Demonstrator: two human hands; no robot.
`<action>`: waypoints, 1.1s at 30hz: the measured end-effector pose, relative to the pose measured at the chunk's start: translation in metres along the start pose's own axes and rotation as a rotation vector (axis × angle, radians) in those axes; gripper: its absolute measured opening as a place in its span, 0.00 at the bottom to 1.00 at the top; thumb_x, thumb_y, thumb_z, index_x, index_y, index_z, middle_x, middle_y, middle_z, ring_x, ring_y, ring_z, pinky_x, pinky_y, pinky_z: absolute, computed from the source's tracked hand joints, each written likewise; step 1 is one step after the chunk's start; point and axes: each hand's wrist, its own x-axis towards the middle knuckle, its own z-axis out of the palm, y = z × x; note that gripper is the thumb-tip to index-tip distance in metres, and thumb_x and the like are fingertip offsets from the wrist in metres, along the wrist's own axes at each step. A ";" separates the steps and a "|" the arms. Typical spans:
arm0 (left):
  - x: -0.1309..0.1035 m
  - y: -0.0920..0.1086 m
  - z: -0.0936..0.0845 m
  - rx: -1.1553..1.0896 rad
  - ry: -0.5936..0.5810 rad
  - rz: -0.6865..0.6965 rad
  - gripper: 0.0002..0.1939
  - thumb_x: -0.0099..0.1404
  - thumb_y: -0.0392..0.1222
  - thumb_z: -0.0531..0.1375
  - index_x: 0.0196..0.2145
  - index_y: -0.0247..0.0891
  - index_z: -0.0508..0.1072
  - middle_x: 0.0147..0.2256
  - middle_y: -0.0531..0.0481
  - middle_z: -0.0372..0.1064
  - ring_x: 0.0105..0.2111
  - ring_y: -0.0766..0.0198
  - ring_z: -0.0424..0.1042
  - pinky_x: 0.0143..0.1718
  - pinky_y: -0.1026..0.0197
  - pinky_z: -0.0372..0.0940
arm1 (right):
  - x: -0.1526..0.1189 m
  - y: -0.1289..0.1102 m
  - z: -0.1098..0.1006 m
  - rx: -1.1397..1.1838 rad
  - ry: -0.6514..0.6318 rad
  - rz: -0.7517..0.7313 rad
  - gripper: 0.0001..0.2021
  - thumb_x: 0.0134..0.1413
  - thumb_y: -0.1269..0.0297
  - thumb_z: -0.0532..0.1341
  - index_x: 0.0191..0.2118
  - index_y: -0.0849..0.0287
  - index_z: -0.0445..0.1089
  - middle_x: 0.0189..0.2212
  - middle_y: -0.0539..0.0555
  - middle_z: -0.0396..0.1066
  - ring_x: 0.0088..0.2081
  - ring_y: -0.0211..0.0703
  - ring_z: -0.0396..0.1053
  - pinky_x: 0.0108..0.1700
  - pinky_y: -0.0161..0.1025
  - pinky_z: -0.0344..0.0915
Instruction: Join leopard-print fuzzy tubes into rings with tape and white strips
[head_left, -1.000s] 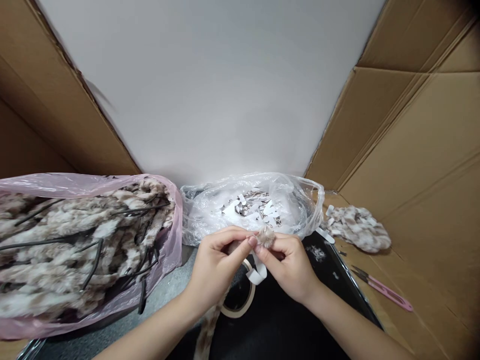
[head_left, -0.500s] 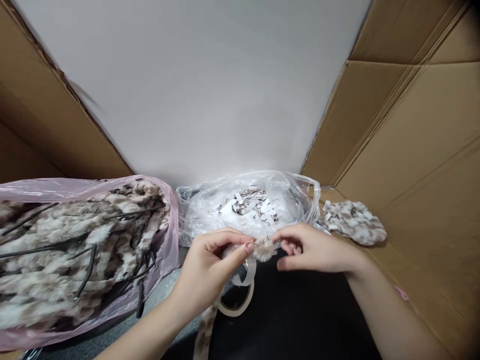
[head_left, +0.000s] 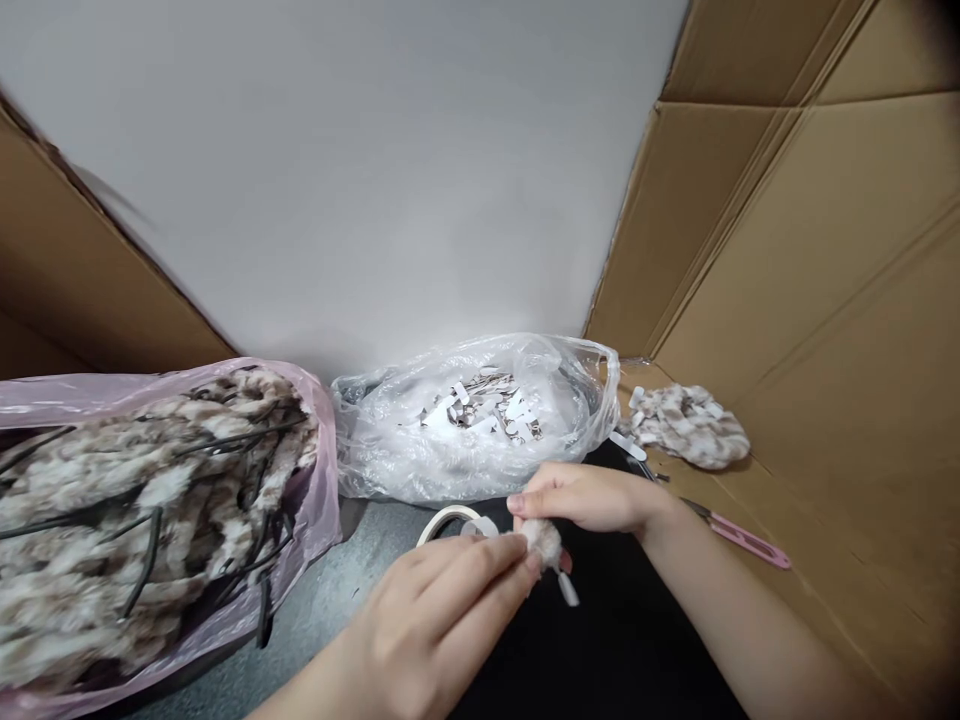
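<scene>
A small tuft of light brown and white fur (head_left: 544,541) is pinched between my two hands over the dark surface. My left hand (head_left: 442,610) has its fingers closed on the near left side of the fur. My right hand (head_left: 589,497) curls around it from the far right, its thumb on top and most of its fingers hidden. A small white tag (head_left: 568,588) dangles beside the fur, pointing down and right. Partly covered by my left hand, a roll of tape (head_left: 442,520) lies just behind.
Left stands a pink bag (head_left: 328,450) stuffed with fur strips and black cords. A clear plastic bag (head_left: 375,455) holds many white tags. At right, fur pieces (head_left: 694,428) lie on cardboard near a pink-handled tool (head_left: 750,542). Cardboard walls (head_left: 840,250) flank both sides.
My hands have come closer together around the fur, and my right hand now grips it. The white tag now hangs in sight. The view has shifted, showing the pink-handled tool.
</scene>
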 end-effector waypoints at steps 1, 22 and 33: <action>-0.002 0.000 0.000 0.022 -0.006 0.044 0.17 0.72 0.33 0.48 0.51 0.34 0.73 0.42 0.44 0.78 0.40 0.62 0.77 0.42 0.66 0.72 | 0.001 0.001 0.000 0.028 -0.021 0.021 0.24 0.54 0.46 0.60 0.18 0.61 0.69 0.14 0.46 0.62 0.17 0.32 0.57 0.23 0.31 0.55; 0.012 -0.003 0.009 -0.155 0.121 -0.275 0.09 0.64 0.27 0.59 0.38 0.37 0.74 0.34 0.50 0.73 0.33 0.68 0.74 0.35 0.70 0.69 | 0.003 -0.014 0.023 0.172 0.505 -0.255 0.10 0.41 0.63 0.72 0.23 0.63 0.74 0.21 0.47 0.70 0.26 0.34 0.66 0.32 0.33 0.63; 0.011 0.001 0.015 -0.413 0.195 -0.773 0.04 0.61 0.36 0.63 0.30 0.42 0.79 0.42 0.48 0.64 0.29 0.70 0.70 0.20 0.72 0.61 | -0.002 -0.015 0.034 -0.192 0.692 -0.366 0.08 0.48 0.69 0.68 0.22 0.60 0.73 0.23 0.47 0.66 0.29 0.35 0.64 0.34 0.35 0.61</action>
